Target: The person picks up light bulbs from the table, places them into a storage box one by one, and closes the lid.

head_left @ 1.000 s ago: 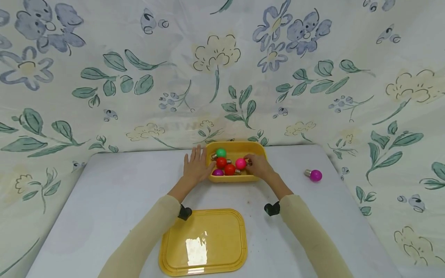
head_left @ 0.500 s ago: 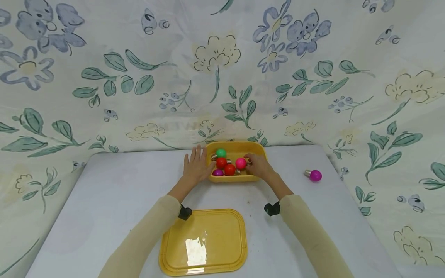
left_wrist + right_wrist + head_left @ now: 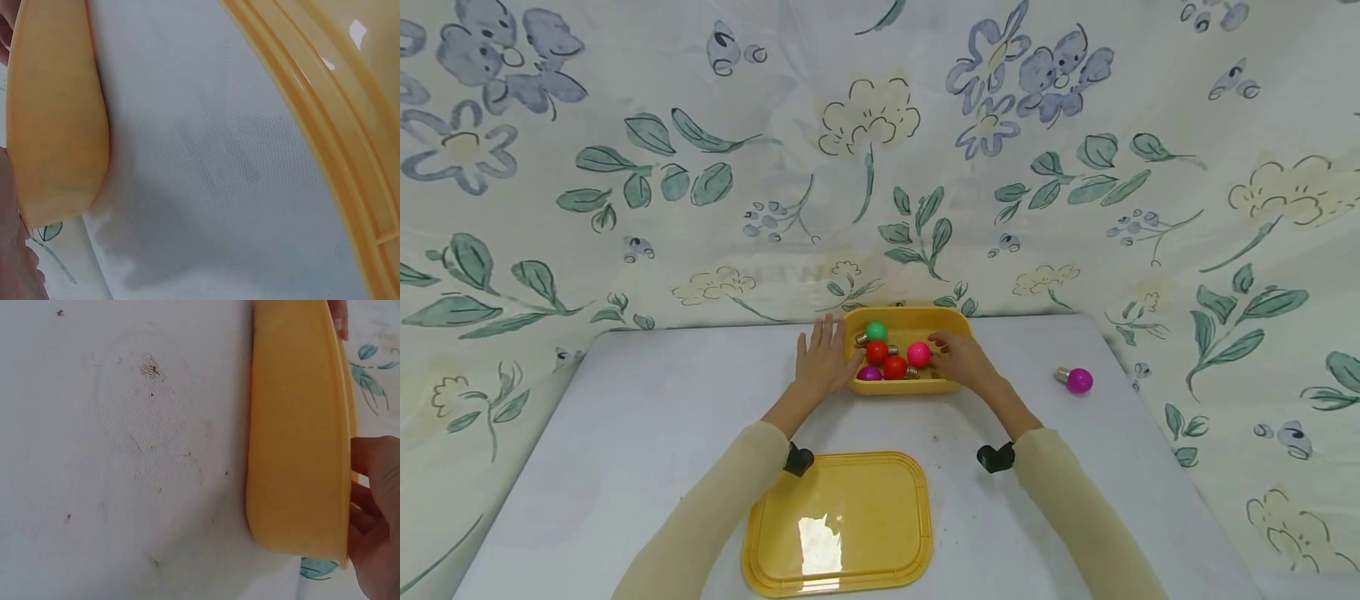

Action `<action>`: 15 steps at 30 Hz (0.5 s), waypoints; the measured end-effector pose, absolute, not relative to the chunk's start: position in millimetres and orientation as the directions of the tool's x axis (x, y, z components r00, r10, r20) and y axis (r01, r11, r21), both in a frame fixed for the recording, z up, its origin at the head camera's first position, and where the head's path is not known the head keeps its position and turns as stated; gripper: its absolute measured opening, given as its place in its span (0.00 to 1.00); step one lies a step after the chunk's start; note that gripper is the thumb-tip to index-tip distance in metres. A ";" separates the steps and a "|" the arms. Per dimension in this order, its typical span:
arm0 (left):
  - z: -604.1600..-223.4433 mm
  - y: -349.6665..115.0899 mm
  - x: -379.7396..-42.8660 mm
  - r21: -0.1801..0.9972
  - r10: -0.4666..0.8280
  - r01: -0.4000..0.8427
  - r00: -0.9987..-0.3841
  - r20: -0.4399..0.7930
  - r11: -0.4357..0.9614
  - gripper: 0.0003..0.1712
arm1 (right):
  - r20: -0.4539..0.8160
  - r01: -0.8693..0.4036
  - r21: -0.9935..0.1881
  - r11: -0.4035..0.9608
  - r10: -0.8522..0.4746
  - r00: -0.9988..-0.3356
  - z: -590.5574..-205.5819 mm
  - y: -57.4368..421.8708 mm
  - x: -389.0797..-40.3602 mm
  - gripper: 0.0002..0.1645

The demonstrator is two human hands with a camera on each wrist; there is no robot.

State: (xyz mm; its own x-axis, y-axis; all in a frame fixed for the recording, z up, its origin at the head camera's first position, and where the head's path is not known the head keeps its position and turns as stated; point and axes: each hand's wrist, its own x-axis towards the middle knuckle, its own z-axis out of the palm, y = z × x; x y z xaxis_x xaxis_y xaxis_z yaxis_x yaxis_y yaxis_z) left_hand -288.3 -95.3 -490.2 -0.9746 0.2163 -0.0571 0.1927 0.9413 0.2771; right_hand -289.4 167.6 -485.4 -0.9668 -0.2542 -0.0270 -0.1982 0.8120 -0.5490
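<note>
A yellow plastic bin [image 3: 912, 387] stands at the back of the table with several coloured light bulbs inside. Among them are a green bulb [image 3: 876, 332], a purple bulb [image 3: 869, 374] and two red bulbs, one a red bulb [image 3: 895, 367] near the front wall. My left hand [image 3: 823, 363] rests at the bin's left end, fingers straight, thumb over the rim. Reaching over the right end, my right hand [image 3: 961, 360] has its curled fingers at the base of a pink bulb [image 3: 918, 354]; the fingers hide that base. The right wrist view shows this hand [image 3: 378, 506] bent over the rim.
A shallow yellow tray [image 3: 838, 587] lies on the white table [image 3: 625, 433] nearer the body, partly under the left sleeve. Another purple bulb [image 3: 1079, 381] lies loose at the right. A flowered cloth [image 3: 865, 250] hangs behind the table.
My right wrist and forearm have shifted slightly to the right, with the fingertips still beside the pink bulb, whose base is now covered. The left hand and the bulbs stay in place.
</note>
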 end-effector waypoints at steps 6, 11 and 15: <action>-490.4 -95.1 -288.9 0.262 0.219 0.197 -0.974 -0.059 0.945 0.46 | 0.071 -0.248 -0.563 0.789 -0.252 -0.965 -480.9 180.7 -282.0 0.23; -490.9 -94.9 -289.4 0.256 0.216 0.194 -0.974 -0.062 0.947 0.45 | 0.145 -0.285 -0.580 0.763 -0.248 -0.958 -475.2 196.1 -275.3 0.21; -491.3 -94.8 -289.6 0.255 0.213 0.191 -0.975 -0.064 0.948 0.45 | 0.165 -0.274 -0.607 0.746 -0.220 -0.962 -470.9 211.3 -269.0 0.22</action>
State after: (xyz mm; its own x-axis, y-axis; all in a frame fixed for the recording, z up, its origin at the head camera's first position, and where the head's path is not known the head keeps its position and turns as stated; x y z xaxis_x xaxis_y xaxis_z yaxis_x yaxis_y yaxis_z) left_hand -289.6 -94.8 -491.3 -0.9748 0.2134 -0.0643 0.1908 0.9480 0.2547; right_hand -269.0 211.3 -470.9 -0.9616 -0.2196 0.1646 -0.2742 0.7458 -0.6071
